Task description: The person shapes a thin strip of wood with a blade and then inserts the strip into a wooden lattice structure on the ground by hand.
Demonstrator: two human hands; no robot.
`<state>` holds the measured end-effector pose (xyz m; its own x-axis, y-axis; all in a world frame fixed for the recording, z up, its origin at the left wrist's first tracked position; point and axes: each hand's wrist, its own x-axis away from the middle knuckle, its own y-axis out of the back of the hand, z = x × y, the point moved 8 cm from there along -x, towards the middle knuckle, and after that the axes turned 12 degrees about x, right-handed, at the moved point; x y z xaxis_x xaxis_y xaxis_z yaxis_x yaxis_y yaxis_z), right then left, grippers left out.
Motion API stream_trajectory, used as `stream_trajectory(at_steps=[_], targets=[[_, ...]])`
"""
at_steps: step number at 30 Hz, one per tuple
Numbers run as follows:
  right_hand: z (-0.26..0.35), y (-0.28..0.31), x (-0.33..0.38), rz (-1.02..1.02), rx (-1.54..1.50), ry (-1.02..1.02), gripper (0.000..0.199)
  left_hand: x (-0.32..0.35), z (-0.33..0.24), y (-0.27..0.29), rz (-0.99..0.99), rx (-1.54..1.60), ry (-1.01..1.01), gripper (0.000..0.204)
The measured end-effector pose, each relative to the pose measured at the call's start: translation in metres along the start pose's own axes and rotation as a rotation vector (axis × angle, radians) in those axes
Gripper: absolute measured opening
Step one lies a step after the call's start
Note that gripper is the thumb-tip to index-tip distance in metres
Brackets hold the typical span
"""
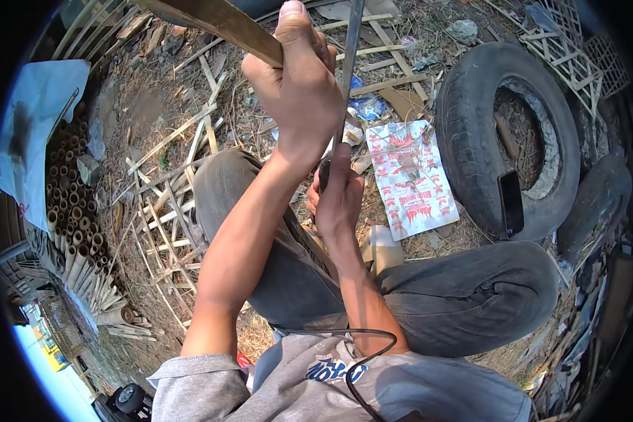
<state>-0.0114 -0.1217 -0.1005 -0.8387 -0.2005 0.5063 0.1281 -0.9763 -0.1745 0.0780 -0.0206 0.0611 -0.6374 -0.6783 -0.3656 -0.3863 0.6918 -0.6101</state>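
My left hand is closed around the end of a brown length of split wood or bamboo, thumb pointing up. The piece slants away to the upper left and leaves the picture at the top. Below and slightly right, my right hand grips the dark handle of a long, narrow machete. Its blade points up and away, passing close beside the left hand's knuckles; whether it touches them I cannot tell. The tip is cut off by the top edge.
A worn tyre lies to the right with a dark phone propped on it. A printed white and red sheet is on the ground. Thin bamboo lattice lies left of my legs; stacked bamboo poles sit under a pale blue sheet.
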Motion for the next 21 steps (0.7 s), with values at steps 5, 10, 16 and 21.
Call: stream_trajectory(at_steps=[5, 10, 16, 21], targets=[[-0.043, 0.053, -0.024, -0.223, -0.049, -0.218, 0.070, 0.030, 0.049, -0.037, 0.203, -0.404, -0.115, 0.055], [-0.156, 0.112, -0.031, -0.380, -0.280, -0.513, 0.068, 0.082, 0.092, -0.064, 0.170, -0.368, 0.043, 0.056], [-0.158, 0.136, -0.050, -0.362, -0.193, -0.154, 0.036, 0.120, 0.126, -0.088, 0.356, -0.430, 0.061, 0.054], [-0.104, 0.127, -0.039, -0.389, -0.106, -0.189, 0.050, 0.107, 0.134, -0.078, 0.342, -0.468, 0.052, 0.052]])
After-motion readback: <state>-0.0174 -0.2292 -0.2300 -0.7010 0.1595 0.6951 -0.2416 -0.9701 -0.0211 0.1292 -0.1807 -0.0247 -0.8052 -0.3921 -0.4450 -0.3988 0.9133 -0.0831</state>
